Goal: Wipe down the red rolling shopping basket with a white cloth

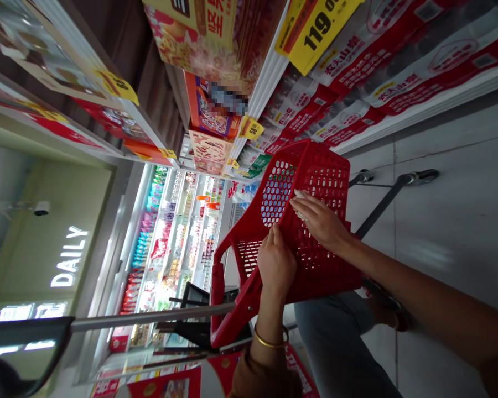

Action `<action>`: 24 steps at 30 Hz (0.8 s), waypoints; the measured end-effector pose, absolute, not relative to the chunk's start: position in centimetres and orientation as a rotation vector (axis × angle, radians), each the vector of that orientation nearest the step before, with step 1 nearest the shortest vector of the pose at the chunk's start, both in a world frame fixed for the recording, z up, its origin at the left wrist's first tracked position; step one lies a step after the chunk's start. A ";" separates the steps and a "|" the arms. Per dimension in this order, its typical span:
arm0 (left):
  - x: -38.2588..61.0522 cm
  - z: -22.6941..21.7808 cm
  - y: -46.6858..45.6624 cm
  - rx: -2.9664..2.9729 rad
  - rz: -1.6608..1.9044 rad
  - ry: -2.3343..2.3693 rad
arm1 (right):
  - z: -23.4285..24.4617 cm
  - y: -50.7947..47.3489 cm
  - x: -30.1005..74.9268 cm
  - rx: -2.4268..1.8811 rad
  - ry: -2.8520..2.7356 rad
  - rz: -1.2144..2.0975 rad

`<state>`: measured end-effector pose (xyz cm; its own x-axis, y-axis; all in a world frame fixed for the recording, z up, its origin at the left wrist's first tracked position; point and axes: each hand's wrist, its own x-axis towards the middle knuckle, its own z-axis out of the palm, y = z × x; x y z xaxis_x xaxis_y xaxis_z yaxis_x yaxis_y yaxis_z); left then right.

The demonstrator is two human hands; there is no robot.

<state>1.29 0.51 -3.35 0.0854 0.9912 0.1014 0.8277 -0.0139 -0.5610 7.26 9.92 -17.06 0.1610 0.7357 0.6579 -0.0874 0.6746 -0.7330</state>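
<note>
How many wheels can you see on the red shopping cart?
2: one caster at the end of the dark frame, another caster nearer the red basket. Others may be hidden behind the basket.

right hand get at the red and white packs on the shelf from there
Probably yes: the right hand rests on the red mesh cart basket, and the red and white packs sit on the shelf just beyond. Only the basket's far end is in the way.

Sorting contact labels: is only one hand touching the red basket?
No, both the left hand and the right hand are on the perforated red plastic shopping basket.
</note>
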 end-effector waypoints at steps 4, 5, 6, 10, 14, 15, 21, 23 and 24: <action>0.9 -3.8 0.8 -1.900 0.382 -1.773 | -16.3 8.4 6.5 -0.687 -1.227 0.684; 0.9 -3.9 0.8 -1.899 0.379 -1.773 | -16.2 8.0 6.4 -0.692 -1.218 0.688; 0.9 -3.9 0.8 -1.900 0.376 -1.773 | -16.1 7.6 6.2 -0.691 -1.214 0.689; 0.9 -4.0 0.8 -1.916 0.375 -1.772 | -16.0 5.7 5.8 -0.673 -1.229 0.702; 1.0 -4.1 1.1 -1.930 0.347 -1.793 | -15.9 3.8 5.2 -0.621 -1.252 0.733; 1.2 -4.1 1.1 -1.930 0.341 -1.804 | -15.9 3.5 5.1 -0.618 -1.253 0.738; 2.2 -2.5 -0.1 -1.903 0.398 -1.848 | -15.9 3.4 5.8 -0.663 -1.297 0.742; 2.4 -1.8 -1.4 -1.760 0.409 -1.882 | -15.8 3.6 6.2 -0.668 -1.309 0.752; 2.4 -1.6 -2.0 -1.694 0.414 -1.911 | -15.6 3.6 6.3 -0.673 -1.309 0.758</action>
